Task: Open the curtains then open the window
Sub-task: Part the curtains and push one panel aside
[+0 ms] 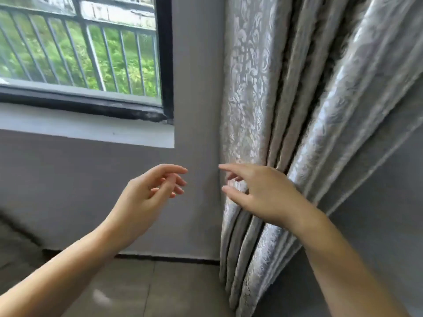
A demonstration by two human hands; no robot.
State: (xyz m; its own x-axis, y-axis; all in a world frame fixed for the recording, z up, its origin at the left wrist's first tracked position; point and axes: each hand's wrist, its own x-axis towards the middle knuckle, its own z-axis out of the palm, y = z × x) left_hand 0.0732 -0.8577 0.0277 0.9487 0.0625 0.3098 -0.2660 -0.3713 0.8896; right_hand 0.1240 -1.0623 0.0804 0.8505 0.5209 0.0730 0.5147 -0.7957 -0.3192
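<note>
A silver-grey patterned curtain [263,92] hangs bunched in folds at the right, clear of the window. The window [77,53] with its black frame [164,56] fills the upper left; metal railings and green plants show through the glass. My right hand [258,193] is held in front of the curtain's left edge, fingers spread, thumb and forefinger apart, holding nothing. My left hand [148,193] hovers in front of the grey wall below the sill, fingers loosely apart and empty. I cannot tell whether the window is open or closed.
A pale window sill [91,131] runs under the frame. Grey wall [196,88] separates window and curtain. A tiled floor [148,289] lies below, with a dark skirting line where it meets the wall.
</note>
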